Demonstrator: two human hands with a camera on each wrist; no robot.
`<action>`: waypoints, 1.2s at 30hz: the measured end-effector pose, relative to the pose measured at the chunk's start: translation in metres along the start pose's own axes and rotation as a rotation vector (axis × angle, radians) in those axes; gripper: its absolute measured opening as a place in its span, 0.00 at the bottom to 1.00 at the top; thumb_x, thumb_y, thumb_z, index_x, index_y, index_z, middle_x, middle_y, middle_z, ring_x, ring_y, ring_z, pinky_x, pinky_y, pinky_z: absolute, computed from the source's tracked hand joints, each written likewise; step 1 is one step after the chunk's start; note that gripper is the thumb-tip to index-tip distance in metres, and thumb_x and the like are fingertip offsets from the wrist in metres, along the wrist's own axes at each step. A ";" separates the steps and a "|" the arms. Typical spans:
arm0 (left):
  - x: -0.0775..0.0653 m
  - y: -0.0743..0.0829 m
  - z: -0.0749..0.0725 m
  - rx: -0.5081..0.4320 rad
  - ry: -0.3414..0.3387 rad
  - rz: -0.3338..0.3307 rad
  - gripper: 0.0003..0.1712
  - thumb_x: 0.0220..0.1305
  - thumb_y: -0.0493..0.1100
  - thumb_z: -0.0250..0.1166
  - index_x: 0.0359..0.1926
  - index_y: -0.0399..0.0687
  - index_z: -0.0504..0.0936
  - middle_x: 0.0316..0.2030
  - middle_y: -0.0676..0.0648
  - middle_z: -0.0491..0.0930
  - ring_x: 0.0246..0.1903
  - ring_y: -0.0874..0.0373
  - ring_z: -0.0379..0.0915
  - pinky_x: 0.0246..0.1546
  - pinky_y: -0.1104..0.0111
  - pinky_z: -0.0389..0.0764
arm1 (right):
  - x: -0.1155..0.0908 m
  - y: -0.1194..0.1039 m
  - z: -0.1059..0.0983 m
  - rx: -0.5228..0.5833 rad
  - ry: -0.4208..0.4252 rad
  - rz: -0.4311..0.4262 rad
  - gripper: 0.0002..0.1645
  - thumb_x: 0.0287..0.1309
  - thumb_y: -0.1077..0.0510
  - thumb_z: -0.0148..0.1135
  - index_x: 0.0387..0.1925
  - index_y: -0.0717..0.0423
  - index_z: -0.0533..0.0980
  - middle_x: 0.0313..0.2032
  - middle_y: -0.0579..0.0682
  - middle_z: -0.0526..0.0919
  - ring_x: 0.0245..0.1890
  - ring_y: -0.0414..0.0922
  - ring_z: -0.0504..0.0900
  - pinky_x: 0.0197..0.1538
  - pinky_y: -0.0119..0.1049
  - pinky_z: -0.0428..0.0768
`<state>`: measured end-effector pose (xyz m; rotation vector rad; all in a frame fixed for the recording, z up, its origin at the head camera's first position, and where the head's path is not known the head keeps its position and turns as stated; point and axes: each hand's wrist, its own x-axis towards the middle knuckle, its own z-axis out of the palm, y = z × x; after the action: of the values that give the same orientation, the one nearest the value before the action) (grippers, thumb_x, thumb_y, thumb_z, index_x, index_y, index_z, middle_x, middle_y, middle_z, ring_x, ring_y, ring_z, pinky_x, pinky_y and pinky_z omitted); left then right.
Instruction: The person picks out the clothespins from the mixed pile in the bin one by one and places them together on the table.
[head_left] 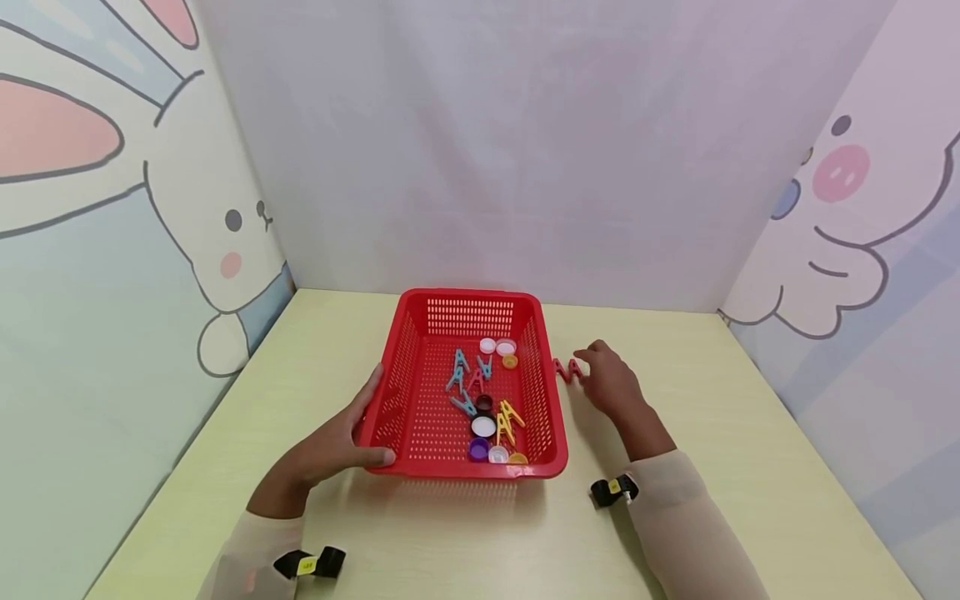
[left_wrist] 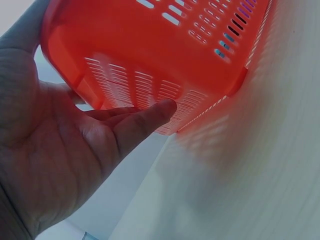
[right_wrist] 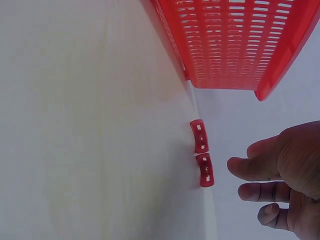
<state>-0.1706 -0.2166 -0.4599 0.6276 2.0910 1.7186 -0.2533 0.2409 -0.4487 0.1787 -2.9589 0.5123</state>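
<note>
A red plastic basket (head_left: 465, 469) with slotted walls stands mid-table. My left hand (head_left: 330, 450) holds its near left corner, thumb over the rim and fingers along the outer wall, as the left wrist view also shows. Just right of the basket, two red clothespins (right_wrist: 199, 136) lie side by side on the table. Beside them hovers my right hand (head_left: 611, 383), fingers loosely bent and apart from the pins, holding nothing. Inside the basket are several blue clothespins (head_left: 467, 405), yellow clothespins (head_left: 504, 428), a red clothespin (head_left: 477, 381) and several bottle caps (head_left: 483, 426).
The pale wooden table (head_left: 450, 542) meets a plain light curtain (head_left: 495, 167) at the back. Panels with a cartoon rabbit (head_left: 202, 192) and a pink-cheeked cartoon figure (head_left: 832, 225) rise at the left and right. Black straps (head_left: 615, 490) sit on both sleeves.
</note>
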 end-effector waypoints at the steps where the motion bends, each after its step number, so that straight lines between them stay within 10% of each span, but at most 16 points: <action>1: 0.000 0.000 -0.001 0.004 0.000 0.002 0.77 0.60 0.40 0.79 0.89 0.67 0.28 0.78 0.30 0.56 0.70 0.32 0.67 0.52 0.58 0.93 | -0.001 -0.001 -0.002 0.002 0.009 -0.012 0.27 0.66 0.68 0.71 0.66 0.63 0.83 0.55 0.64 0.82 0.50 0.60 0.86 0.48 0.57 0.90; 24: 0.002 0.000 -0.002 0.013 0.009 -0.020 0.77 0.59 0.39 0.79 0.89 0.66 0.29 0.77 0.30 0.57 0.70 0.33 0.68 0.52 0.58 0.93 | -0.009 -0.070 -0.035 -0.208 0.280 -0.253 0.23 0.62 0.58 0.79 0.58 0.56 0.88 0.52 0.57 0.89 0.48 0.55 0.88 0.53 0.56 0.91; 36: 0.001 -0.001 -0.001 0.009 0.006 -0.016 0.78 0.59 0.41 0.79 0.89 0.68 0.29 0.78 0.32 0.57 0.69 0.33 0.68 0.52 0.58 0.93 | -0.003 -0.113 -0.030 -0.281 0.073 -0.406 0.28 0.56 0.50 0.85 0.59 0.49 0.89 0.54 0.51 0.92 0.59 0.52 0.86 0.65 0.64 0.80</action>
<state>-0.1726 -0.2171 -0.4602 0.6077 2.1036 1.7054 -0.2311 0.1457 -0.3840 0.6896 -2.7705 0.0486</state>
